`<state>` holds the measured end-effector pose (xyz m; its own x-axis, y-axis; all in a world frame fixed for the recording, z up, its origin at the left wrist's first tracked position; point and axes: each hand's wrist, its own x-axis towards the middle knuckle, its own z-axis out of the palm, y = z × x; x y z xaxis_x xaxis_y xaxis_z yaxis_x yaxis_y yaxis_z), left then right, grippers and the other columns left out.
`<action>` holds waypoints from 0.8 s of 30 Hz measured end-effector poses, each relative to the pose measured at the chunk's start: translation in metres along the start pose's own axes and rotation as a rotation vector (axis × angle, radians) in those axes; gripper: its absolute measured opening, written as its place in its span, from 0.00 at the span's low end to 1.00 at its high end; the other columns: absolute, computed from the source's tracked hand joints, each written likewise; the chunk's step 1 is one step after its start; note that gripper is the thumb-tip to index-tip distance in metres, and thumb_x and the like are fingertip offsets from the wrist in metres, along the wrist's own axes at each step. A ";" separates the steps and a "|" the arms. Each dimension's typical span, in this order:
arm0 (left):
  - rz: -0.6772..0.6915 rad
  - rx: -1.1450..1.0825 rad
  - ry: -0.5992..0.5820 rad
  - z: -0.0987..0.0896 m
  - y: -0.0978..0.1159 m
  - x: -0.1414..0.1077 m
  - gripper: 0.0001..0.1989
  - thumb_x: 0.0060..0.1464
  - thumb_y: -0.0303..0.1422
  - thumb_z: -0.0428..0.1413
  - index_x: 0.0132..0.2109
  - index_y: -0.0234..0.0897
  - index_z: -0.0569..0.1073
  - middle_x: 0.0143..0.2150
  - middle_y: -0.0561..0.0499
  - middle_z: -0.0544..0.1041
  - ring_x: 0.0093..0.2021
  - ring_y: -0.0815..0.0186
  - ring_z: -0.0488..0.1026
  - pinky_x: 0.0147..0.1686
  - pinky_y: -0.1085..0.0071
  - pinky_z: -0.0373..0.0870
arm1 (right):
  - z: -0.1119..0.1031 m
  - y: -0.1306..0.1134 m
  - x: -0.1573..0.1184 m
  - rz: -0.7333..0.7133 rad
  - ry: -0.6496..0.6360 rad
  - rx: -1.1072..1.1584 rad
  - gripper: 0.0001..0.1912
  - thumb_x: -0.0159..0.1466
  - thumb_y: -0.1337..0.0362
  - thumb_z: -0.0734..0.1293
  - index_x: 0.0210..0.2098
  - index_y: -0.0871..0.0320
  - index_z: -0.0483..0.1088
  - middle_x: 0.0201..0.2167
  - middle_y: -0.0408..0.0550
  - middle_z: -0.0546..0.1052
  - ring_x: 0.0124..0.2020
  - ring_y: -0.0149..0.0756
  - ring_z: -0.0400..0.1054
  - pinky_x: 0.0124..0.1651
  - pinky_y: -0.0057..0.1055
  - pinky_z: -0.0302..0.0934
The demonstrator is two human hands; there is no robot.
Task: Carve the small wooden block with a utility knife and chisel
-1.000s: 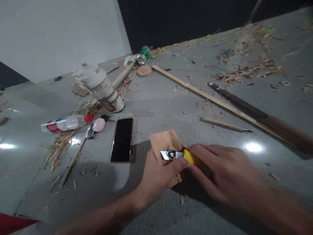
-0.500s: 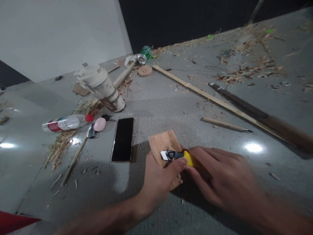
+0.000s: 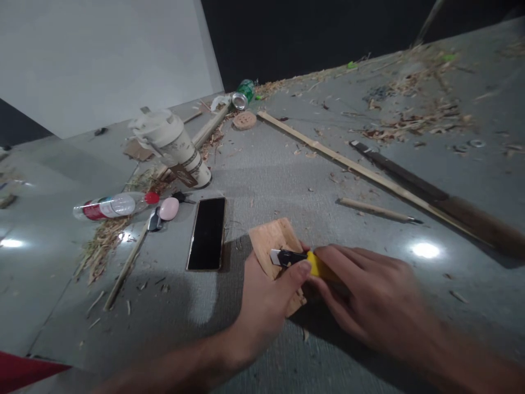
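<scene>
My left hand [image 3: 268, 295] is closed around a small pale wood block [image 3: 273, 235] just above the grey surface, its thumb lying by the knife. In my right hand [image 3: 365, 290] is a yellow utility knife [image 3: 314, 265], gripped by the handle. The knife's short blade points left and rests against the block's upper face, where a lighter cut patch shows. My right palm hides most of the handle, and my left fingers are out of sight beneath the wood.
Left of the block lies a phone [image 3: 207, 234]. Beyond it are a lidded cup [image 3: 176, 148], a plastic bottle [image 3: 112, 207] and a green can [image 3: 243, 94]. At right lie a long wooden strip [image 3: 328, 148], a dark long-handled tool [image 3: 430, 189], a thin stick [image 3: 375, 210] and scattered shavings.
The knife blade has tilted slightly and shifted a little on the block's face. Both hands keep their hold in nearly the same place; the view has moved very slightly.
</scene>
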<state>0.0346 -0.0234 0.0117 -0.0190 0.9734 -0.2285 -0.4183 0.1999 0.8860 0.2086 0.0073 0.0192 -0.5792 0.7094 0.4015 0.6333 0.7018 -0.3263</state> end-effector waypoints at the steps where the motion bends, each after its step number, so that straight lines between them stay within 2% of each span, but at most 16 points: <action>1: 0.007 -0.005 0.002 0.000 -0.001 0.000 0.14 0.58 0.37 0.70 0.47 0.36 0.81 0.43 0.47 0.82 0.44 0.64 0.81 0.48 0.70 0.79 | 0.000 0.000 0.000 -0.003 0.000 -0.003 0.12 0.77 0.59 0.59 0.36 0.53 0.65 0.26 0.42 0.74 0.24 0.35 0.69 0.29 0.35 0.55; 9: -0.031 0.050 0.093 0.001 -0.001 0.001 0.16 0.54 0.38 0.72 0.46 0.35 0.81 0.41 0.49 0.82 0.40 0.65 0.80 0.41 0.72 0.79 | -0.005 0.000 0.003 -0.036 0.038 -0.027 0.12 0.76 0.61 0.60 0.34 0.54 0.65 0.24 0.40 0.72 0.22 0.32 0.67 0.27 0.32 0.54; 12: -0.036 0.089 0.124 0.001 0.001 0.003 0.15 0.53 0.37 0.73 0.45 0.35 0.81 0.40 0.49 0.82 0.39 0.66 0.80 0.42 0.72 0.79 | -0.006 0.001 0.004 -0.019 0.023 -0.034 0.12 0.76 0.61 0.61 0.34 0.53 0.63 0.23 0.40 0.70 0.21 0.32 0.67 0.27 0.32 0.53; 24: -0.051 0.060 -0.009 -0.007 0.000 0.006 0.17 0.52 0.36 0.74 0.47 0.36 0.81 0.41 0.49 0.81 0.41 0.66 0.78 0.43 0.72 0.78 | -0.009 0.009 0.006 -0.014 -0.053 0.039 0.11 0.74 0.58 0.62 0.34 0.53 0.65 0.23 0.40 0.72 0.21 0.34 0.68 0.26 0.33 0.52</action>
<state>0.0277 -0.0182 0.0076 0.0092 0.9626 -0.2708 -0.3637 0.2555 0.8958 0.2152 0.0169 0.0259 -0.6148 0.7014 0.3607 0.6053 0.7128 -0.3543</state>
